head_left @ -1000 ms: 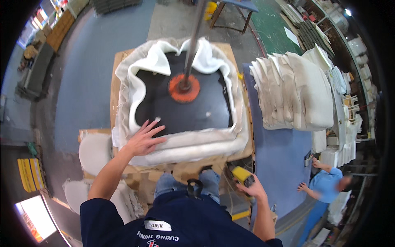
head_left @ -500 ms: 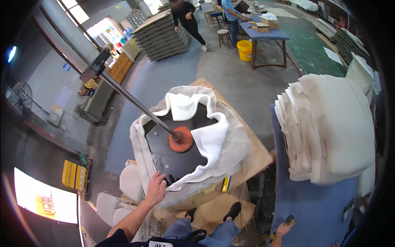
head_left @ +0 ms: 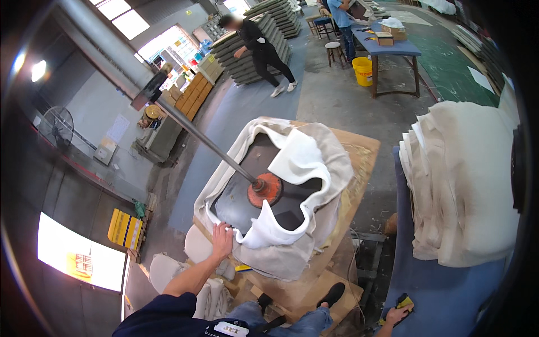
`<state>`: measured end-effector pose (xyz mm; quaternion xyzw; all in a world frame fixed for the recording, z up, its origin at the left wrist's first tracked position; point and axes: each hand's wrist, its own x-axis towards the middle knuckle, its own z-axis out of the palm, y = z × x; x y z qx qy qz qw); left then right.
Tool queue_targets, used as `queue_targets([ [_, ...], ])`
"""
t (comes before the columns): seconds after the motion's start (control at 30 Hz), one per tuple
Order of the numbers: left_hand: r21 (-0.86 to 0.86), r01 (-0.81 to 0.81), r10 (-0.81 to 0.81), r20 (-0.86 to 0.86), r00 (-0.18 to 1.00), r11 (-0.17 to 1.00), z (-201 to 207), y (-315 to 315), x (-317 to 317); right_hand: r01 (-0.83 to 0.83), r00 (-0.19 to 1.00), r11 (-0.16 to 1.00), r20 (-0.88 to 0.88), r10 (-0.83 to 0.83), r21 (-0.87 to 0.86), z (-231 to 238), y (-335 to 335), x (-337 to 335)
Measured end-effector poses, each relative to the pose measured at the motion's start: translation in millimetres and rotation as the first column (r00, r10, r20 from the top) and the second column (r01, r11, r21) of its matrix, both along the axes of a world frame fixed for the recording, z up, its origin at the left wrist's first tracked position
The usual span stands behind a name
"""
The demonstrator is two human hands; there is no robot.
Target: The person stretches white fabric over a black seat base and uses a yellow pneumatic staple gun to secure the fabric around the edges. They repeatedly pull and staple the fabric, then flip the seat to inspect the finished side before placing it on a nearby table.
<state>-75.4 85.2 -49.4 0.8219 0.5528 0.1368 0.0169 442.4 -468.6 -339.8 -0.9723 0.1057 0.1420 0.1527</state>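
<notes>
There's the dark flat panel [head_left: 290, 195], edged in soft white padding [head_left: 295, 157] and beige cloth [head_left: 332, 145], dead ahead between the hands, no clear long axis! The left hand [head_left: 222, 240] is nearer, touching its near-left rim, fingers together, any pinch hidden; the right hand [head_left: 400, 314], well apart rightward, wraps a yellow-and-black handheld tool [head_left: 404, 301].

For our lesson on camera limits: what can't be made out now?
Head view:
- Yellow-black tool: partly covered by the right hand.
- Right forearm: mostly cut off by the lower edge.
- Black panel: centre hidden beneath the orange disc.
- Wall sheet: too small to read.
</notes>
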Motion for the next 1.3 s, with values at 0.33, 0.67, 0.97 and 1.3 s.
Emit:
queue_targets([
  [0.33,-0.056,-0.005,0.013,0.149,0.989,0.998,10,64,-40,-0.248,0.963,0.454,0.167,0.212,0.856,212,198,-222],
  [0.67,-0.089,0.143,-0.053,0.641,0.766,0.986,15,96,-67,0.653,0.73,0.122,-0.664,0.16,0.747,321,372,-447],
  [0.97,-0.836,0.457,0.785,0.491,0.377,0.304,29,-47,-100,0.712,0.136,0.553,-0.857,0.496,0.433,332,406,-478],
  [1.3,-0.787,0.307,0.556,0.601,0.574,0.535,17,13,-137,0.193,0.385,0.479,-0.515,0.766,0.856,325,456,-519],
])
